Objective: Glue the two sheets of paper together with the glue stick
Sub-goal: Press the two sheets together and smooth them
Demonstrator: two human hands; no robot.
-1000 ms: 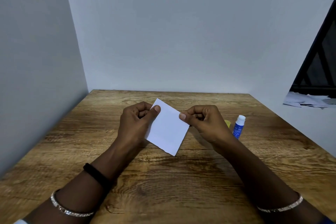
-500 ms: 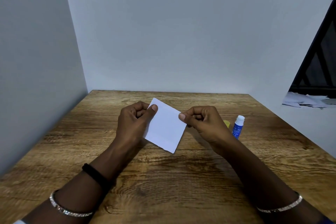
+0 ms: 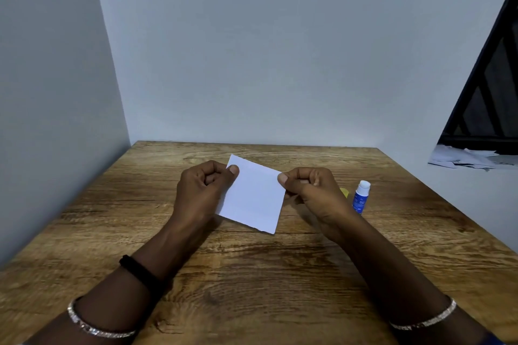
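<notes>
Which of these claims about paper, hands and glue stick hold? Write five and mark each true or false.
1. Both hands pinch the paper. True: the left hand grips its left edge, the right hand its right edge.
2. The glue stick lies flat on the table. False: it stands upright.
3. The glue stick is right of the right hand. True.
4. The right hand holds the glue stick. False: nothing touches the stick; the right hand grips the paper.
5. The left forearm is bare. False: it wears a black band and a bangle.
</notes>
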